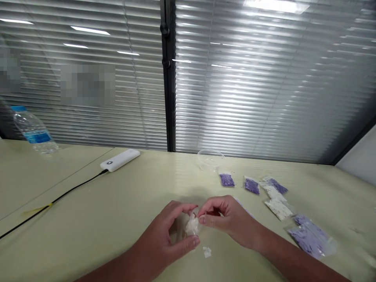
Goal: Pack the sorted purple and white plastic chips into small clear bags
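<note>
Right hand pinches white packet upright — long axis pointing away — left hand curled around it, grip unclear, just above white scrap.

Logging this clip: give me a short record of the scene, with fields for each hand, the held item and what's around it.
Left hand: curled around the white packet
Right hand: pinching the packet
Left hand position: beside the packet
Nearby: white scrap
Table items: clear bowl; purple-filled bags; white-filled bags; power bank
</note>
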A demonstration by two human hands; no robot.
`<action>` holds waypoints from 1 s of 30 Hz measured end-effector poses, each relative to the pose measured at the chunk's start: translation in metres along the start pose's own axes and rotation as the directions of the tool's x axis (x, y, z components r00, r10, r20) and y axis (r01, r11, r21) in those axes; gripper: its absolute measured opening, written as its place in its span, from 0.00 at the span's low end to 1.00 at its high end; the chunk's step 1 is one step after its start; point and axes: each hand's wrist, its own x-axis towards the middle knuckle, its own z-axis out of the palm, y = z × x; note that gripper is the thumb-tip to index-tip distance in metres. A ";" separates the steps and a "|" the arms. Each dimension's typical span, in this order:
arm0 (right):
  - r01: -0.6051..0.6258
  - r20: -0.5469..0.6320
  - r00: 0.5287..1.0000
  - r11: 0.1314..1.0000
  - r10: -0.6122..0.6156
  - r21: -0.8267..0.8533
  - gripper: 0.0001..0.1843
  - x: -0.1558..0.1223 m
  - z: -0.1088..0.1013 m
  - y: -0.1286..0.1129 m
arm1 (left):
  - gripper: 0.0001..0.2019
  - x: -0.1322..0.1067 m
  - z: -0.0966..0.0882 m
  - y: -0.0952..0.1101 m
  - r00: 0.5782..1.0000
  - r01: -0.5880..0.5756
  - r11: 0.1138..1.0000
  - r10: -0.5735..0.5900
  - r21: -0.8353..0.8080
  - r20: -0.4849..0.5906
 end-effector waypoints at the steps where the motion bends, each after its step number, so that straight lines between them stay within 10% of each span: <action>1: 0.008 -0.001 1.000 1.000 -0.008 -0.020 0.15 0.000 0.000 0.001 | 0.23 0.000 0.000 0.000 1.000 0.006 1.000 -0.006 -0.006 0.001; 9: 0.157 -0.025 0.985 0.943 -0.172 -0.292 0.12 -0.002 -0.018 0.001 | 0.24 -0.001 0.000 -0.003 1.000 0.018 0.999 -0.018 -0.038 -0.002; 15: 0.006 0.287 0.949 0.905 0.129 -0.425 0.19 -0.009 -0.028 -0.002 | 0.24 0.003 0.000 -0.006 0.997 0.003 0.997 -0.008 -0.072 -0.072; 30: 0.055 0.202 0.975 0.791 0.087 -0.609 0.07 -0.027 0.000 -0.012 | 0.23 0.003 0.000 -0.015 0.997 -0.013 0.999 0.011 -0.030 -0.080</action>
